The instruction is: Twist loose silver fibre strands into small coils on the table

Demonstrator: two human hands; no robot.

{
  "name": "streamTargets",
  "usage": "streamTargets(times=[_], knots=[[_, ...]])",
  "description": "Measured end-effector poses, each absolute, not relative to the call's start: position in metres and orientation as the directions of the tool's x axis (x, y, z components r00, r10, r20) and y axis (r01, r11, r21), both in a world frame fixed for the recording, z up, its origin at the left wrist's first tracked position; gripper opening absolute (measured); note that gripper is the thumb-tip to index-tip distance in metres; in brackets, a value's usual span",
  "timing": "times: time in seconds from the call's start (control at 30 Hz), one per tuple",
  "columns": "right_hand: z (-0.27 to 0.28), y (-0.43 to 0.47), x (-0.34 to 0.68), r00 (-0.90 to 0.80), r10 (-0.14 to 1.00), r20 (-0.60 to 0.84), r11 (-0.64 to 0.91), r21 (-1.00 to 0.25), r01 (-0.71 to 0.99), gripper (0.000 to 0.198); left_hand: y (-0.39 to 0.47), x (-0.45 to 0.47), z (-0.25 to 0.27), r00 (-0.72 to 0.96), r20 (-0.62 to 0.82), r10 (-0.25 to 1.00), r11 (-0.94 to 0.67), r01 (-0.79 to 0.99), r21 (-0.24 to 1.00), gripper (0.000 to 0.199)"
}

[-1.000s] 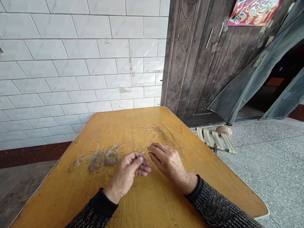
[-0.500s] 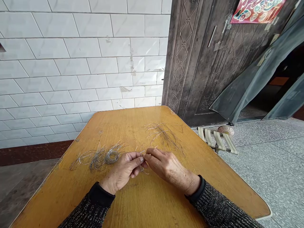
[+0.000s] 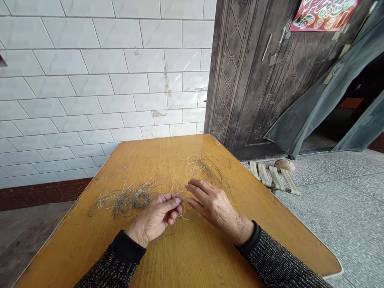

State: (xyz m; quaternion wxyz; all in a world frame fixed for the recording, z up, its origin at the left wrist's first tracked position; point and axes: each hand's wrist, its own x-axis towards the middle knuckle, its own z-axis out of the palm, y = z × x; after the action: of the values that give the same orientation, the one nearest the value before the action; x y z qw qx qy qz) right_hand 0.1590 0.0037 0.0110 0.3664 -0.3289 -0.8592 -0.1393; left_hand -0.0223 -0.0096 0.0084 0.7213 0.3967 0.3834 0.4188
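Observation:
Over the middle of the wooden table, my left hand (image 3: 160, 216) pinches thin wire (image 3: 183, 216) between thumb and forefinger, and loose ends stick out past the fingertips. My right hand (image 3: 214, 206) is just to the right of it, fingers spread and thumb apart, with nothing plainly held. Left of my left hand lie several coiled bundles of thin silvery wire (image 3: 142, 197). Beyond my right hand is a loose spread of straighter wires (image 3: 207, 166). My palm and fingers hide part of the held wire.
The yellow-brown table (image 3: 156, 160) reaches to a white tiled wall (image 3: 117, 84). A dark carved door (image 3: 240, 92) stands at the back right, beside a grey hanging curtain (image 3: 312, 104). A low striped folding stool (image 3: 274, 176) is on the floor beyond the table's right edge.
My right hand has opened and drawn slightly away from the fingertips of my left hand. My left hand keeps its pinch on the wire in nearly the same place.

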Motion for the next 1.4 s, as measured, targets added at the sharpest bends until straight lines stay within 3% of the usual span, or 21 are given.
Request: streamTargets(times=[0.2, 0.43, 0.7, 0.93, 1.2, 1.3, 1.4], knots=[[0.007, 0.007, 0.166, -0.525, 0.466, 0.712, 0.706, 0.058, 0.705, 0.023, -0.010, -0.022, 0.006, 0.355, -0.190, 0.915, 0.281, -0.224, 0.933, 0.018], [0.007, 0.006, 0.164, -0.491, 0.434, 0.755, 0.632, 0.133, 0.763, 0.020, -0.011, -0.017, 0.010, 0.136, -0.094, 0.986, 0.120, -0.198, 0.973, 0.021], [0.003, 0.006, 0.159, -0.483, 0.462, 0.743, 0.607, 0.132, 0.784, 0.021, -0.012, -0.011, 0.009, 0.066, -0.070, 0.995, 0.081, -0.194, 0.978, 0.020], [-0.002, 0.009, 0.158, -0.408, 0.549, 0.729, 0.627, -0.037, 0.778, 0.022, -0.010, -0.010, 0.009, -0.002, -0.042, 0.999, 0.041, -0.165, 0.985, 0.021], [-0.004, 0.014, 0.163, -0.343, 0.577, 0.741, 0.582, -0.080, 0.809, 0.025, -0.008, -0.014, 0.010, -0.022, -0.038, 0.999, 0.033, -0.173, 0.984, 0.021], [-0.002, 0.020, 0.168, -0.202, 0.612, 0.764, 0.534, -0.212, 0.818, 0.028, -0.004, -0.018, 0.009, -0.057, -0.055, 0.997, 0.039, -0.252, 0.967, 0.021], [0.002, 0.021, 0.167, -0.183, 0.706, 0.684, 0.545, -0.359, 0.758, 0.032, 0.000, -0.020, 0.007, -0.043, -0.088, 0.995, 0.068, -0.353, 0.933, 0.023]])
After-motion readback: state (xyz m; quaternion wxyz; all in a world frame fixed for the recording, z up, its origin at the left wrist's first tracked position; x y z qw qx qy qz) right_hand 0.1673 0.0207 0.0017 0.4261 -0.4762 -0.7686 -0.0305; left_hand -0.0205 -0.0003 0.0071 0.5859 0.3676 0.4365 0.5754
